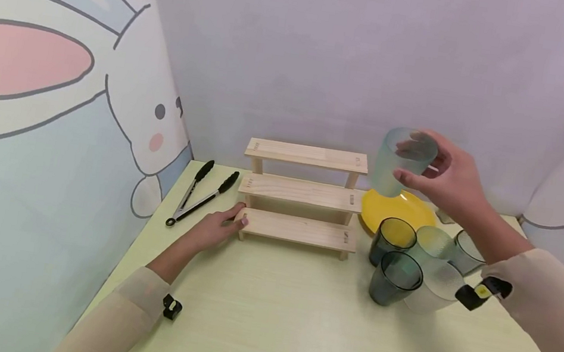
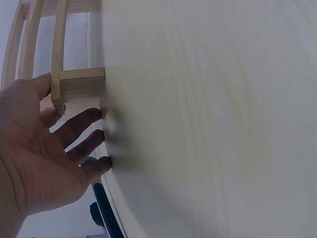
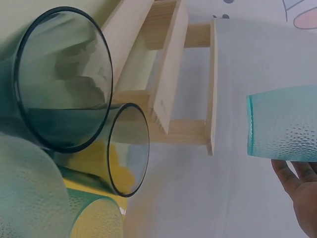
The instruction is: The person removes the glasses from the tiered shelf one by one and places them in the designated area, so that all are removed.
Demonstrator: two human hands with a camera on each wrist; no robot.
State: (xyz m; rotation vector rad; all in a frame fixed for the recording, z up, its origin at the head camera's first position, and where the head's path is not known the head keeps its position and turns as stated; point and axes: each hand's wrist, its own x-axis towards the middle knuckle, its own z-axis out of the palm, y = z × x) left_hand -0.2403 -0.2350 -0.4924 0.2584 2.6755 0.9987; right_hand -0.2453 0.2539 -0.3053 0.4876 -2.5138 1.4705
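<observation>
My right hand [image 1: 450, 175] grips a pale blue-green textured glass [image 1: 387, 167] in the air, above and behind a group of glasses. In the right wrist view this glass [image 3: 285, 124] shows at the right edge, with only part of the hand in sight. A three-tier wooden shelf [image 1: 298, 229] stands by the back wall. At its left end my left hand [image 1: 213, 230] pinches the lowest board between thumb and index finger. The left wrist view shows the other fingers [image 2: 86, 146] spread below the board.
Dark glasses [image 1: 387, 290], a pale green glass [image 1: 431, 245], a clear textured glass [image 1: 430, 296] and a greyish glass [image 1: 464, 265] cluster right of the shelf. Behind them lies a yellow plate [image 1: 371, 212]. Black-tipped tongs [image 1: 202, 202] lie left of the shelf, near the side wall.
</observation>
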